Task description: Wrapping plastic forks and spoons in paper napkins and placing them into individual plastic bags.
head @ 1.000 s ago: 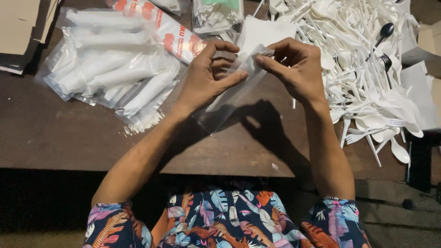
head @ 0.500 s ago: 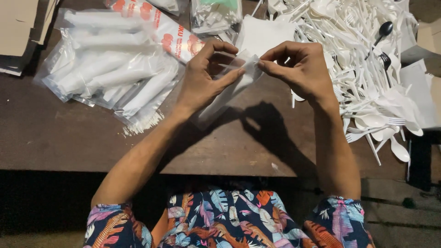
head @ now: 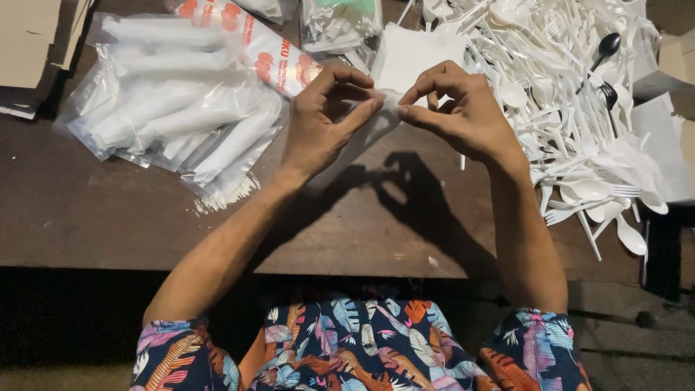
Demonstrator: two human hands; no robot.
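Head view looks down on a dark wooden table (head: 94, 232), where both hands work on one small clear plastic sleeve (head: 362, 137). The left hand (head: 322, 123) pinches the top edge of the sleeve between thumb and forefinger, and the right hand (head: 460, 112) pinches the same edge from the other side, so the fingertips of both hands are almost touching each other. Both grips are closed on the sleeve. The sleeve hangs down from the fingers, tilted toward the left forearm, a little above the table, and the hands throw a shadow on the wood under them. I cannot tell if something is inside the sleeve. Just behind the fingers lies a white paper napkin (head: 416, 54). To the right of the right hand there is a big loose heap of white plastic spoons and forks (head: 565, 87), and one black spoon (head: 604, 49) lies on top of it near the far right. To the left of the left hand lies a pile of filled clear packets (head: 174, 116), and a long bag with red print (head: 253, 43) rests on its far side. Flat cardboard (head: 32, 43) is in the far left corner. At the bottom, the person's colourful leaf-patterned clothing (head: 355, 347) is visible.
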